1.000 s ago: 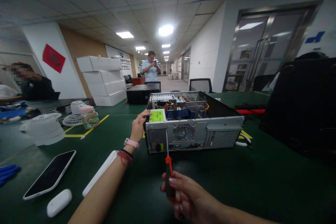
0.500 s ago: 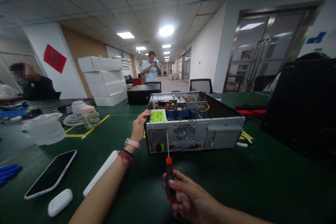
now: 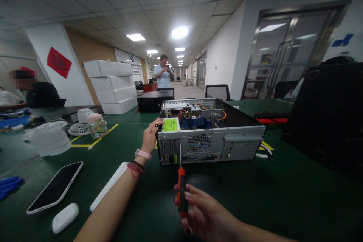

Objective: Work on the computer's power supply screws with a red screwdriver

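An opened desktop computer case (image 3: 238,141) lies on its side on the green table, its rear panel facing me. Inside its left rear corner sits a power supply (image 3: 171,124) with a bright green label. My left hand (image 3: 151,133) is closed over that corner, fingers on the top edge beside the label. In my right hand (image 3: 200,206) is a screwdriver (image 3: 182,193) with a black and orange handle, gripped between thumb and fingers. Its shaft points up and away from me, the tip at the rear panel just right of the power supply. Whether it sits in a screw is too small to tell.
To the left lie a phone (image 3: 56,188), a white earbud case (image 3: 65,217), a long white object (image 3: 109,186) and blue gloves (image 3: 10,187). Behind them are white fans (image 3: 49,138) and a jar (image 3: 98,126). White boxes (image 3: 115,87) are stacked farther back; a person (image 3: 163,73) stands beyond.
The screwdriver handle has turned slightly in my right hand and shifted a little up and left, with the fingers in a changed position. My left hand and the case look the same.
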